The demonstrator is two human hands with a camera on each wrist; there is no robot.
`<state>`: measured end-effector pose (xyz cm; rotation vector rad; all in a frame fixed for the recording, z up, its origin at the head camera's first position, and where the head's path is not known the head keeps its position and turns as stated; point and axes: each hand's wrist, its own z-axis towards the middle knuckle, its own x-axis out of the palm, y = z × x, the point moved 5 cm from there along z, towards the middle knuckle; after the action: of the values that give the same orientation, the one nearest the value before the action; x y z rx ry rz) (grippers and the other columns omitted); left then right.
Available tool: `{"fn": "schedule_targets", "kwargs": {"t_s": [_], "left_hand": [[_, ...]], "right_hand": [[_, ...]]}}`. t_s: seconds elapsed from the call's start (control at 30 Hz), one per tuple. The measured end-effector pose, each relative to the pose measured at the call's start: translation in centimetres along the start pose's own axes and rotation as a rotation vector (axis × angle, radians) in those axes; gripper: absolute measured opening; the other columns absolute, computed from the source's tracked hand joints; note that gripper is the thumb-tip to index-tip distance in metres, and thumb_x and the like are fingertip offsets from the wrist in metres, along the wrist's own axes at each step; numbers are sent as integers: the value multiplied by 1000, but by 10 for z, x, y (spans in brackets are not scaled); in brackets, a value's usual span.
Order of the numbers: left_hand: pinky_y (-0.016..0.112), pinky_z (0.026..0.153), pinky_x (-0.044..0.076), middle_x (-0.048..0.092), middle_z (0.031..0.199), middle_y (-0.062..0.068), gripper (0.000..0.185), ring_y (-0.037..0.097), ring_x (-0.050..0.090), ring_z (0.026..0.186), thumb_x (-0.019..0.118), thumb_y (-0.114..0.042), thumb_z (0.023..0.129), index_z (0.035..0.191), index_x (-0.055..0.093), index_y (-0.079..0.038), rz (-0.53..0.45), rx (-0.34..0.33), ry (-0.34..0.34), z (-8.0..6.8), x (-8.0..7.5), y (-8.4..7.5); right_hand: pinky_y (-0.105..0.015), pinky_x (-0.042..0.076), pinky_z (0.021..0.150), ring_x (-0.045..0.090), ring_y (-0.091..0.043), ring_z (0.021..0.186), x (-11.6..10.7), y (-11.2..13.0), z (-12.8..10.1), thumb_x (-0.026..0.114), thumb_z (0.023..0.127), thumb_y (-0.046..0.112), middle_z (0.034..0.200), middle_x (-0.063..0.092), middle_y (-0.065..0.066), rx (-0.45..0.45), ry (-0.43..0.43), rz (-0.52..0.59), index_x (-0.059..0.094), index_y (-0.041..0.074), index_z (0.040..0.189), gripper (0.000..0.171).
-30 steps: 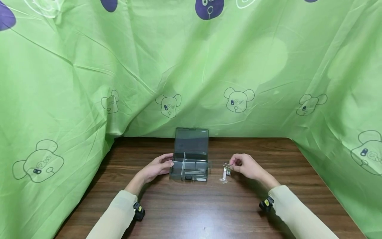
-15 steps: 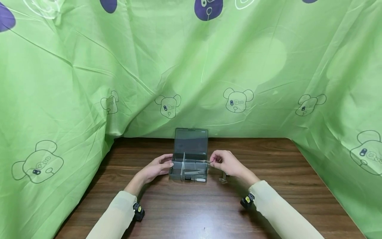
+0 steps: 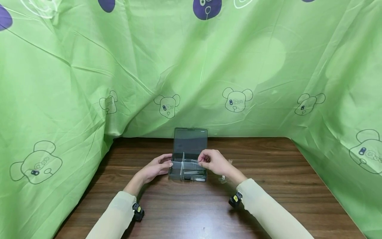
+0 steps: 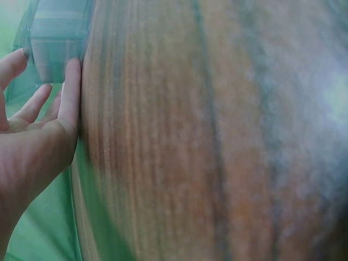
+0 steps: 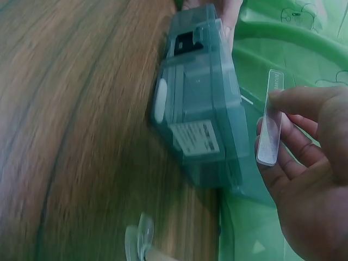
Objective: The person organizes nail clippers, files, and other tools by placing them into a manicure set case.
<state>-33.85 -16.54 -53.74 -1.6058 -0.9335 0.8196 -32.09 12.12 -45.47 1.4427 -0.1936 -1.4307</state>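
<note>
A dark see-through divided box [image 3: 190, 141] stands on the table with its lid raised. My right hand [image 3: 212, 161] is over its right-hand compartments, pinching a clear flat nail file [image 5: 270, 125] between thumb and fingers. In the head view the fingers mostly hide the file. At the box's left side, my left hand [image 3: 156, 167] touches the wall with fairly straight fingers; the left wrist view shows the fingertips against the box [image 4: 54, 60]. Slim pale pieces [image 3: 194, 172] lie in the front right compartment.
A small clear plastic piece [image 3: 222, 180] lies on the wooden table [image 3: 179, 212] right of the box, partly behind my right forearm. Another small item [image 3: 230, 161] is beyond the forearm. Green cloth [image 3: 191, 66] hangs behind the table and along both sides.
My right hand has moved left from the small items on the table to above the box, bringing the nail file with it. My left hand has stayed at the box's side.
</note>
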Motion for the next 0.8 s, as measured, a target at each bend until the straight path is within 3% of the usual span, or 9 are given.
{"fn": "schedule_targets", "kwargs": {"t_s": [0.37, 0.8], "left_hand": [[51, 114, 46, 32, 168, 22, 69, 36, 45, 146, 66, -19, 107, 166, 30, -9, -3, 1, 0, -1, 0, 0], [52, 115, 45, 33, 167, 21, 68, 34, 47, 144, 65, -17, 107, 165, 30, -8, -19, -2, 0, 0, 1, -1]], "right_hand": [[-26, 55, 71, 63, -12, 79, 19, 11, 8, 81, 93, 4, 84, 67, 7, -22, 19, -10, 73, 15, 91, 14], [-25, 56, 72, 61, -9, 79, 35, 6, 7, 81, 92, 3, 85, 66, 9, -27, 23, -33, 72, 15, 90, 15]]}}
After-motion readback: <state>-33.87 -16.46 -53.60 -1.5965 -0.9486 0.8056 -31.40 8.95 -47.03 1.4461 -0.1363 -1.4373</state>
